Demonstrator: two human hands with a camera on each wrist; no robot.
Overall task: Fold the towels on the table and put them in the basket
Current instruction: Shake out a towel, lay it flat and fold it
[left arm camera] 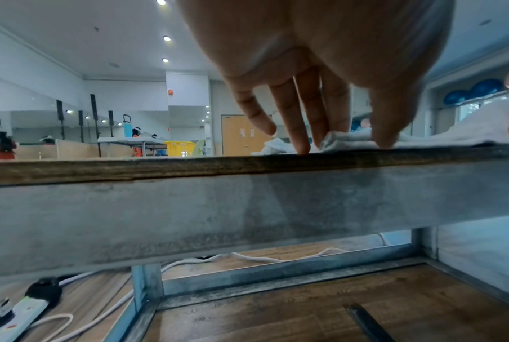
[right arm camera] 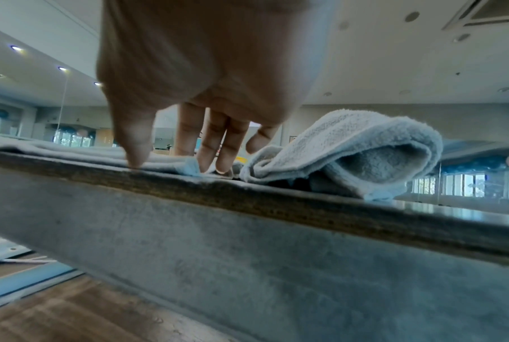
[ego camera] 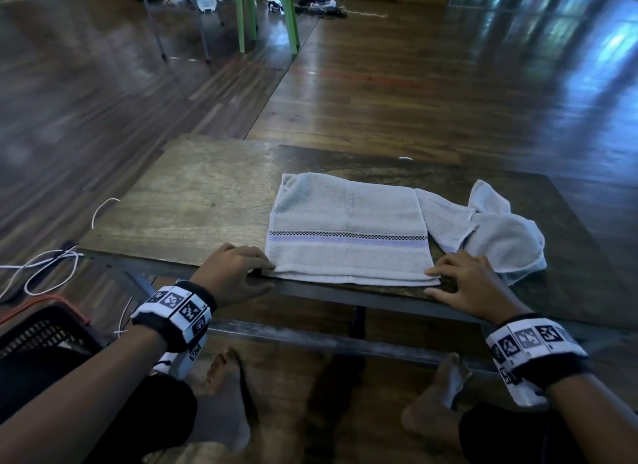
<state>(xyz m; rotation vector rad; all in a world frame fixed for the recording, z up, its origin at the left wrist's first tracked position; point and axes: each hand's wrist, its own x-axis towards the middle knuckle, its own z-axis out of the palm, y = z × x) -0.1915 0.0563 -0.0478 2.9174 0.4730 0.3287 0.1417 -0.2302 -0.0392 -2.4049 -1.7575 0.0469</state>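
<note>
A pale towel with a purple and checkered stripe [ego camera: 348, 229] lies folded flat near the front edge of the wooden table [ego camera: 193, 194]. My left hand [ego camera: 257, 273] rests its fingertips on the towel's near left corner [left arm camera: 332, 138], fingers fairly straight and thumb along the table edge. My right hand [ego camera: 440, 282] touches the near right corner [right arm camera: 189, 167] the same way. A second, crumpled white towel [ego camera: 497, 232] lies just right of the folded one, a loose fold [right arm camera: 350, 150] of it bulging beside my right fingers. A dark basket with an orange rim [ego camera: 41, 329] stands on the floor at the lower left.
White cables [ego camera: 51, 263] and a power strip [left arm camera: 22, 312] lie on the floor to the left of the table. My bare feet [ego camera: 224, 394] are under the table's metal frame. A green chair [ego camera: 269, 18] carrying a yellow basket stands far back.
</note>
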